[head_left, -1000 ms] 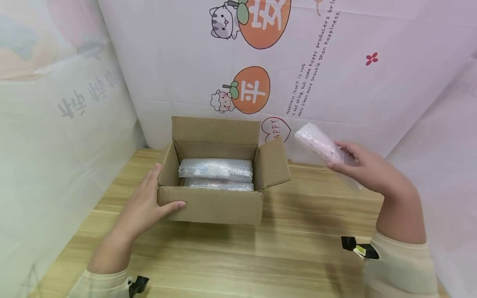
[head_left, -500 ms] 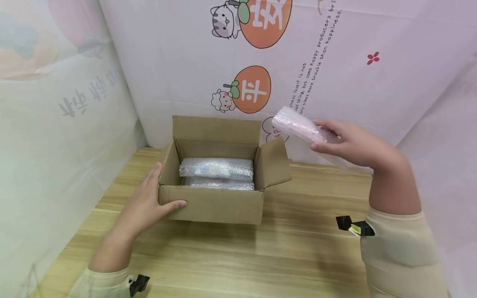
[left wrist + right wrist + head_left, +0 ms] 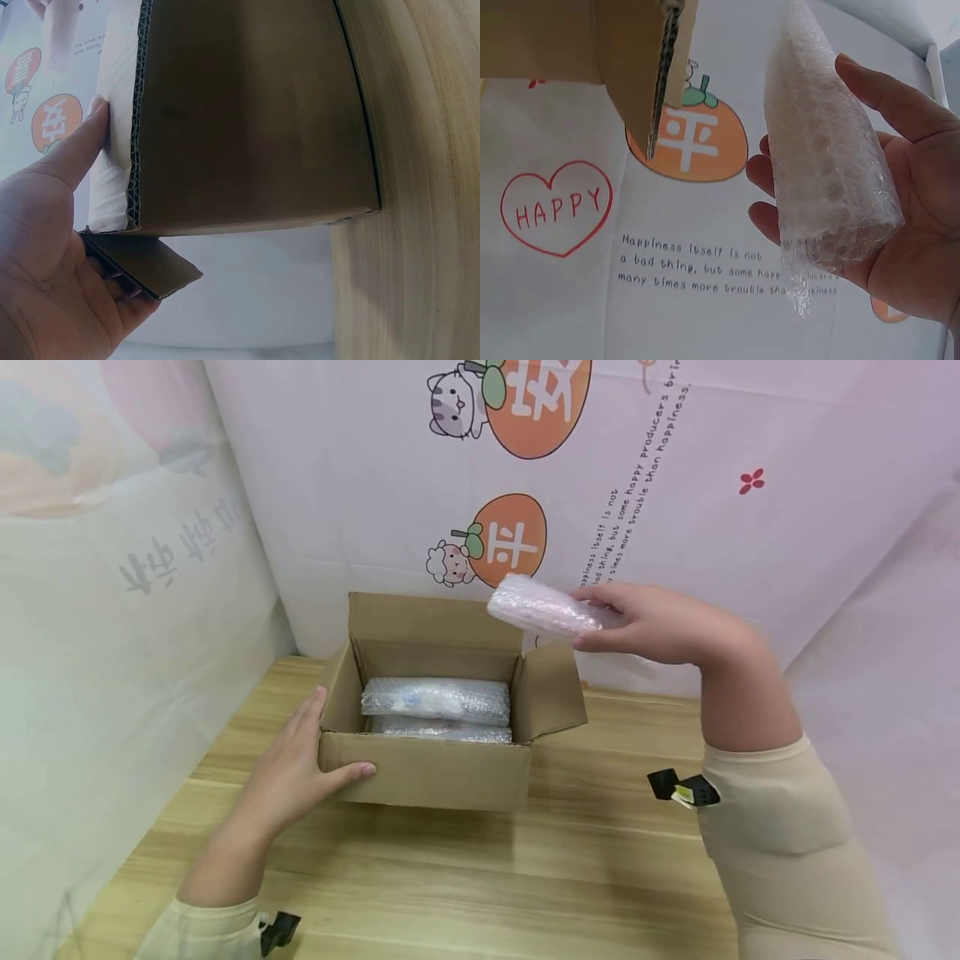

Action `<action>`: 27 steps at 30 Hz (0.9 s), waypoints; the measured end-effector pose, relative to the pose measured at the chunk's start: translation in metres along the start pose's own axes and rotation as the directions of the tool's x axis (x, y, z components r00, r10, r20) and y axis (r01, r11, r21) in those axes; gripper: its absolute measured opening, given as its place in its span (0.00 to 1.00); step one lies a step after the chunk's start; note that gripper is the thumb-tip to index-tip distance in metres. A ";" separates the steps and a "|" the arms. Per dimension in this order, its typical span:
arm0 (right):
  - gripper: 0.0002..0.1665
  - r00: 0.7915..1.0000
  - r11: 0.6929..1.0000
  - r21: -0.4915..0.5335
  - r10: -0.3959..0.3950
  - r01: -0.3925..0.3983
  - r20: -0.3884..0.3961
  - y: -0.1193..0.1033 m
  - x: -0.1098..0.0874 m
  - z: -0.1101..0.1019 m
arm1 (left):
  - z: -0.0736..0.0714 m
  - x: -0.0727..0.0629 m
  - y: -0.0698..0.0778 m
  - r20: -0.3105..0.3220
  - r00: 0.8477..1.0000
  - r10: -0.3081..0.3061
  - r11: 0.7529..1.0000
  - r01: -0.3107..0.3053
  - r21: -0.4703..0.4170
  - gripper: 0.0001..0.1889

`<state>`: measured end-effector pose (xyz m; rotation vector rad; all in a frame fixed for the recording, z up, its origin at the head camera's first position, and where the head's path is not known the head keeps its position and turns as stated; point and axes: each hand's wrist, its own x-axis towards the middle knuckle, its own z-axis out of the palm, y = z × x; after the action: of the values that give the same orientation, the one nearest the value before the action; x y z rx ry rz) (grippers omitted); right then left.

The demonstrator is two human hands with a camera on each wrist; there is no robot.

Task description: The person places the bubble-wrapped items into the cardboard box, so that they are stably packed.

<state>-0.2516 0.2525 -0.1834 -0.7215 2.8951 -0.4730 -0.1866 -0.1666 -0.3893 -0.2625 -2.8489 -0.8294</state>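
Note:
An open cardboard box point(image 3: 427, 774) stands on the wooden table. My left hand point(image 3: 283, 781) holds its left front corner; in the left wrist view the thumb point(image 3: 91, 135) lies along the front side and the other fingers are behind a small side flap point(image 3: 146, 262). Inside the box are bubble-wrapped packages, an upper one point(image 3: 450, 699) and another point(image 3: 442, 732) partly hidden by the front wall. My right hand point(image 3: 663, 625) grips a pinkish bubble-wrapped package point(image 3: 542, 607), raised above the box's back right corner. In the right wrist view, thumb and fingers curl round the package point(image 3: 825, 157); its contents are obscured.
The box's right flap point(image 3: 555, 689) sticks out sideways and its back flap point(image 3: 431, 620) stands up. A printed white sheet point(image 3: 360, 477) hangs behind the box, with pale sheets at both sides. Wooden tabletop point(image 3: 465, 893) stretches in front.
My right hand has carried the bubble-wrapped package leftward and slightly up, from right of the box to over its back right corner. My left hand and the box stay in place.

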 end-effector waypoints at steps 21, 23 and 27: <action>0.36 0.977 0.999 -0.041 -0.015 0.024 0.214 -0.068 0.068 -0.001 | 0.000 0.000 -0.001 -0.012 1.000 0.017 1.000 -0.017 -0.010 0.68; 0.36 0.973 0.997 -0.062 -0.024 0.039 0.230 -0.074 0.075 0.001 | 0.000 0.000 -0.001 -0.015 1.000 0.018 1.000 -0.018 -0.014 0.67; 0.36 0.960 0.993 -0.098 -0.040 0.069 0.278 -0.086 0.088 0.007 | 0.000 0.000 -0.001 -0.017 1.000 0.019 1.000 -0.020 -0.018 0.68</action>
<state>-0.2901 0.1369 -0.1651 -0.8130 2.6598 -0.2034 -0.1871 -0.1672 -0.3896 -0.2839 -2.8203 -0.8500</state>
